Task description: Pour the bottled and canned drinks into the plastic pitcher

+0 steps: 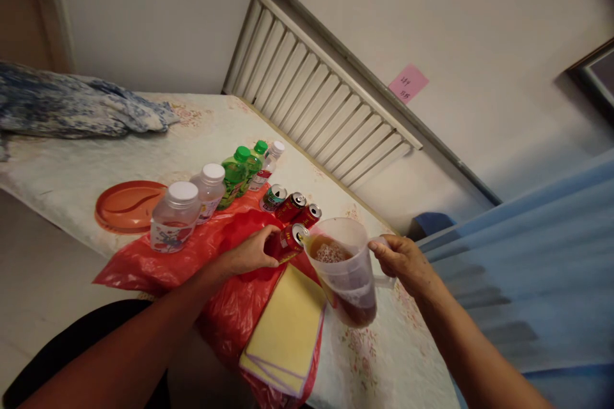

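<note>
Holding red can w/ L hand; R hand grips pitcher handle right of can; foamy brown liq. inside.

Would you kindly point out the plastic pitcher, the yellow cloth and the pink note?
Plastic pitcher (346,278): head view, on its side wall.
Yellow cloth (288,326): head view, middle of its upper face.
Pink note (408,84): head view, middle of the paper.
</note>
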Tool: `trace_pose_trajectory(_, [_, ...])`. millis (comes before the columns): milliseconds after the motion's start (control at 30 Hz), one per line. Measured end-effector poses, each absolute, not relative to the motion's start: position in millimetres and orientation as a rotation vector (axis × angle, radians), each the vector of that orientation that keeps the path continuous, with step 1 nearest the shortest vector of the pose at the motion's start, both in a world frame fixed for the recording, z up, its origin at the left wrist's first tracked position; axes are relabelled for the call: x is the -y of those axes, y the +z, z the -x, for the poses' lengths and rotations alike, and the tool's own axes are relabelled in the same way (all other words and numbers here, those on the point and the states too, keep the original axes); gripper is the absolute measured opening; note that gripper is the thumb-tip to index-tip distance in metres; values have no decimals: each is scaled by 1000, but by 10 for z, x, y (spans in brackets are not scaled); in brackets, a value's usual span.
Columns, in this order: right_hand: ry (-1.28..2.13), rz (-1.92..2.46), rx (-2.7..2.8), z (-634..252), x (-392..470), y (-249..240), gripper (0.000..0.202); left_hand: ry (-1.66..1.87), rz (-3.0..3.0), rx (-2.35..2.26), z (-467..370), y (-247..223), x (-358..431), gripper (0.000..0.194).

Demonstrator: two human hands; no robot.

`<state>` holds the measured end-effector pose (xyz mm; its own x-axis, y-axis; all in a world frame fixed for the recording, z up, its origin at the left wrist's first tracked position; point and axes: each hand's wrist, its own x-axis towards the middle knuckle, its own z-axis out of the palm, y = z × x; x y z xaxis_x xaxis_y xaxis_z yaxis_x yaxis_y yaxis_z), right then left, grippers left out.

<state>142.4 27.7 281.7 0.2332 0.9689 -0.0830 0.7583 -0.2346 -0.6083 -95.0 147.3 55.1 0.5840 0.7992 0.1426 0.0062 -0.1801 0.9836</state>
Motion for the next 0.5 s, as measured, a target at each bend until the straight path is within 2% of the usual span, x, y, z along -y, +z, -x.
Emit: trace_pose_trajectory(500, [632,2035,1595,-1439,-284,2809,50,829,-1590,-693,953,544,-1473,63])
